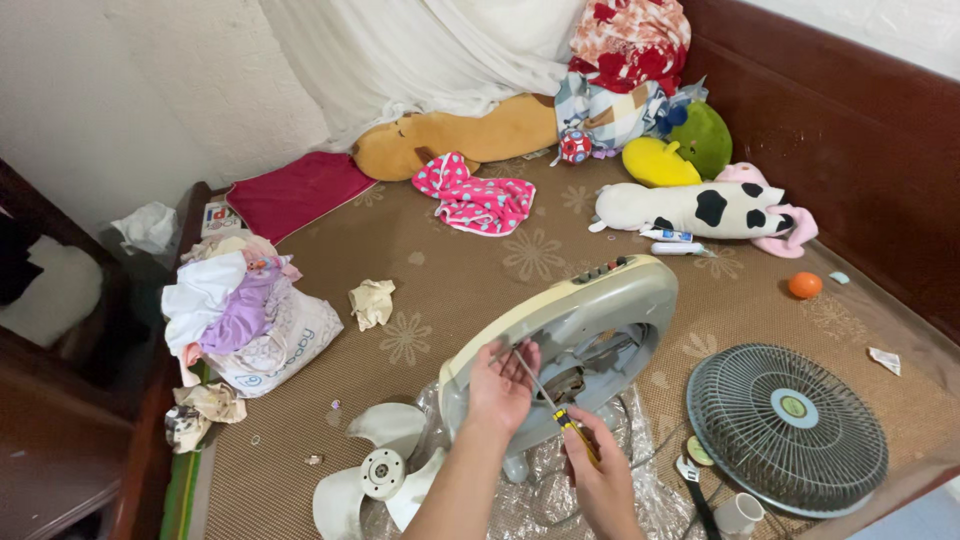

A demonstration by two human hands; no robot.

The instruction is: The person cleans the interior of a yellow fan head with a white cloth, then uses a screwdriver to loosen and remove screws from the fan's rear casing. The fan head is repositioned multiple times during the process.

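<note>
The right hand (597, 478), closed around a yellow-handled screwdriver (556, 405), aims its tip into the fan housing (600, 305) standing on the mat, where the open left hand (500, 385) steadying the rim could be jabbed if the tip slips

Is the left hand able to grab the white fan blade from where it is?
Probably yes. The fan blade lies on the mat just beside the left arm, with nothing on top of it. But the left hand is up against the fan body now.
</note>
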